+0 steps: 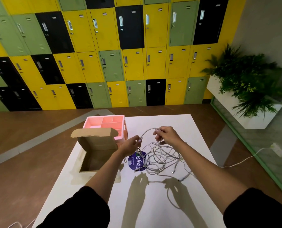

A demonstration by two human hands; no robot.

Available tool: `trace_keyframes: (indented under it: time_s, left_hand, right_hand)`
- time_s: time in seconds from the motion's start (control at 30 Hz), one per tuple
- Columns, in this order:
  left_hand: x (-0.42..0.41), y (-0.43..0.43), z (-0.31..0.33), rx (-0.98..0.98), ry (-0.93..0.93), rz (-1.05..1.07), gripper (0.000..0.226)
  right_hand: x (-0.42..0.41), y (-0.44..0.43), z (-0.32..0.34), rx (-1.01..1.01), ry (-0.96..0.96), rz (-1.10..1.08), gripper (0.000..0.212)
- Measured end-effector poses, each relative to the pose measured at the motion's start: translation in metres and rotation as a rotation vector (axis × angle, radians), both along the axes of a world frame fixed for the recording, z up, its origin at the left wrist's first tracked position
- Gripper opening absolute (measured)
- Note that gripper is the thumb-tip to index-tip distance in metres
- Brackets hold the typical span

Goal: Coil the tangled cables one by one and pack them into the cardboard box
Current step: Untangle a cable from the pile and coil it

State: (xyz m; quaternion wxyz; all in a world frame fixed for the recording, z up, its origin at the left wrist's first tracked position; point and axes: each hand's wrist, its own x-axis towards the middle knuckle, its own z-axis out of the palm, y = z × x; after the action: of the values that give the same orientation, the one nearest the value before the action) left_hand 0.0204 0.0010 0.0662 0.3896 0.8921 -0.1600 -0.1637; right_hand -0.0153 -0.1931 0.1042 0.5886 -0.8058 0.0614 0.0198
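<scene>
A tangle of white cables (163, 157) lies on the white table (153, 203), spreading to the right and toward me. My left hand (131, 144) and my right hand (165, 134) are raised above it, each pinching the same white cable, which arches between them. More of that cable hangs down into the tangle. The open cardboard box (95, 155) sits left of my left hand, lid flap upright, with nothing visible inside.
A pink compartment organiser (107, 124) stands behind the box at the table's far edge. A round blue sticker (136, 161) lies under the tangle. Lockers line the far wall. A planter (245, 102) and a wall socket with a cable (276, 148) are at right.
</scene>
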Motion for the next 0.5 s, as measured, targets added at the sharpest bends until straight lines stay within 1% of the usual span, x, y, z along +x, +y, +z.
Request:
trace_keyframes:
  time_s: [0.1,0.27,0.4,0.5]
  left_hand:
    - [-0.001,-0.003,0.009,-0.046,-0.004,-0.014,0.015]
    - [0.005,-0.006,0.016,-0.162,0.045,0.051,0.021]
    - [0.004,-0.012,0.033,-0.229,0.096,-0.032,0.025]
    - [0.002,-0.015,0.047,-0.269,0.149,-0.12,0.032]
  right_hand:
    - [-0.003,-0.003,-0.004,0.026,0.029,-0.019,0.025]
    - [-0.005,-0.01,-0.009,0.07,0.068,-0.02,0.027]
    - [-0.006,-0.012,-0.007,0.079,0.053,-0.06,0.027]
    - [-0.006,-0.012,-0.001,0.095,0.048,-0.065,0.027]
